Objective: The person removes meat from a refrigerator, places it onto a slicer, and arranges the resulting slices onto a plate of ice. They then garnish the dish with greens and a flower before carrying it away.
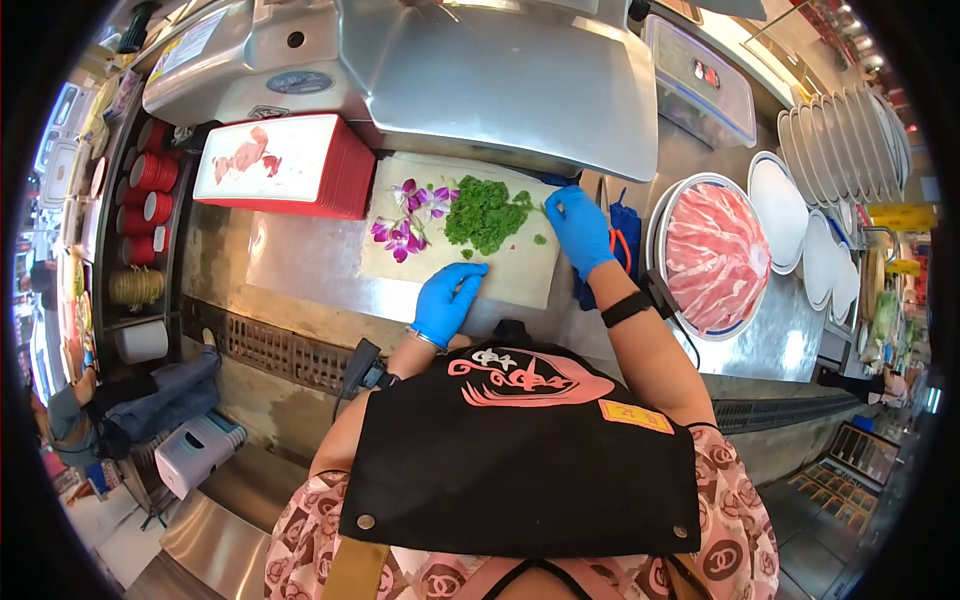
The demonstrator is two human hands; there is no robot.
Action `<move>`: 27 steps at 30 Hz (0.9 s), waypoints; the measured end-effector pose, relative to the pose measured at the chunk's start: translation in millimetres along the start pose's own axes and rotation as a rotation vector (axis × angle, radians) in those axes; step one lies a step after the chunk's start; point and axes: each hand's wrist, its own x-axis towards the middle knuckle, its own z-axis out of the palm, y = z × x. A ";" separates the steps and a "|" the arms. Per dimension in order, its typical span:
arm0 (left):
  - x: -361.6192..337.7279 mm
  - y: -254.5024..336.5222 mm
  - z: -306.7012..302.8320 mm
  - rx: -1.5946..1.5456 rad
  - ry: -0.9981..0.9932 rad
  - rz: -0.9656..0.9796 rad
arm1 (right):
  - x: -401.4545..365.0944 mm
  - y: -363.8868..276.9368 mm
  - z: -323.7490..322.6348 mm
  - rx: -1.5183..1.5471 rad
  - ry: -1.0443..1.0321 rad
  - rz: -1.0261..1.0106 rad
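Note:
Both hands wear blue gloves. My left hand (448, 303) rests at the front edge of a pale cloth (515, 275), its fingers drawn together near the green herb leaves; what they hold, if anything, is hidden. My right hand (580, 228) is at the cloth's right edge, fingertips pinched beside the leaves; I cannot make out anything between them. The heap of leafy green herbs (485, 215) lies on the cloth between my hands, with a few loose bits near it. Purple and white orchid flowers (403, 238) lie to its left.
A steel machine (500, 80) stands behind the cloth. Left is a stack of red trays (350, 170) with meat scraps on its white top. Right are a plate of fanned raw meat slices (712, 255), white plates (780, 210), a lidded plastic box (700, 75) and red-handled scissors (624, 250).

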 end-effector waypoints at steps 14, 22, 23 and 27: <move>41.0 17.6 13.4 -0.524 -0.125 -0.146 | -18.4 -35.3 -13.7 0.630 -0.228 0.351; 47.8 20.6 29.4 -0.746 -0.013 -0.361 | -42.1 -64.8 -18.1 0.369 -0.183 0.079; 44.4 23.7 31.0 -0.774 0.080 -0.351 | -42.8 -67.6 -22.0 0.290 -0.225 0.053; 37.6 -1.0 33.7 -0.811 0.113 -0.248 | -53.3 -71.5 -18.2 0.382 -0.292 0.076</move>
